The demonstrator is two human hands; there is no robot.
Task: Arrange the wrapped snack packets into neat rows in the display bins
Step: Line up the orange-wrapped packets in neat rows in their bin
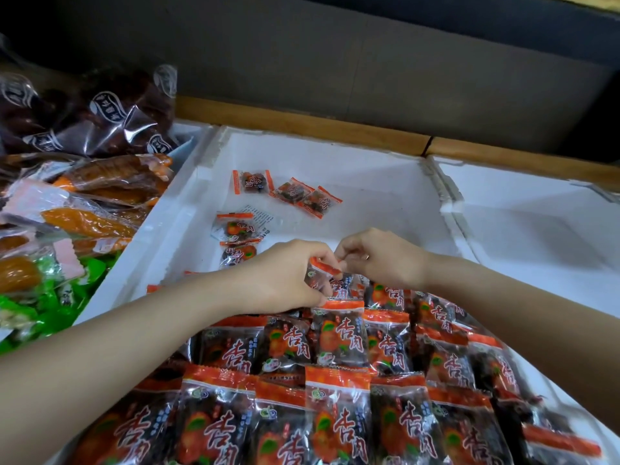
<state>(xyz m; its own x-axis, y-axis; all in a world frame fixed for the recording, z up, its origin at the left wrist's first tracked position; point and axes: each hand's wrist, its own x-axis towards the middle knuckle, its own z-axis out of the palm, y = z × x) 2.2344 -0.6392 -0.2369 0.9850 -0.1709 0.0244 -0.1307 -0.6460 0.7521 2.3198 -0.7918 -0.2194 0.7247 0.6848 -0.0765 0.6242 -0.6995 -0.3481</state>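
White foam bin (pixel 335 156), packets (pixel 339 333) in rows.

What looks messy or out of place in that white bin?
A few loose packets lie scattered at odd angles on the bare far floor of the white foam bin, apart from the neat rows nearer the person.

Orange-edged packets (pixel 339 333) (white bin (pixel 385 169))

Both forearms are bare, no sleeves showing; the right hand (pixel 382 260) wears a thin finger ring.
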